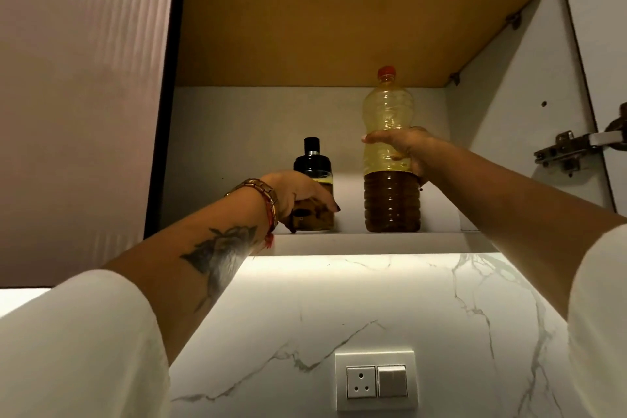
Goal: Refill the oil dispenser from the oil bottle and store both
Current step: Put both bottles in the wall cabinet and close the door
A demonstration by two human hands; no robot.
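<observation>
Oil dispenser [314, 180]: one, glass body with a black pump cap, standing upright on the lower cabinet shelf [373, 243], near the front edge and left of centre. Oil bottle [390, 159]: one, clear plastic with a red cap, also upright on that shelf, just to the right of the dispenser with a plain gap between them; dark oil fills roughly its lower part, paler above. Both long axes run vertical. Left hand [298, 195]: fingers curled round the dispenser's lower body from the left and front, gripping it. Right hand [403, 149]: wrapped round the bottle at mid-height from the right, thumb lying across the front. Each hand is matched to the nearer vessel, arms uncrossed, both reaching upward into the open cabinet. Whether the vessels rest with full weight on the shelf or are a little lifted cannot be told; their bases appear to meet the shelf board. Judged state of task: both items are at their storage place with hands on them, which could fit either fetching or storing; the pictures alone do not settle it. Either way the coming move turns on the vertical axis: each vessel must stay upright as it passes the shelf's front lip. Other items counted: one upper shelf [339, 30], brown underside, nothing seen on it; one door hinge [573, 146] at right; one wall socket plate [376, 380] on the marbled wall below; one bracelet [268, 197] on the left wrist.
</observation>
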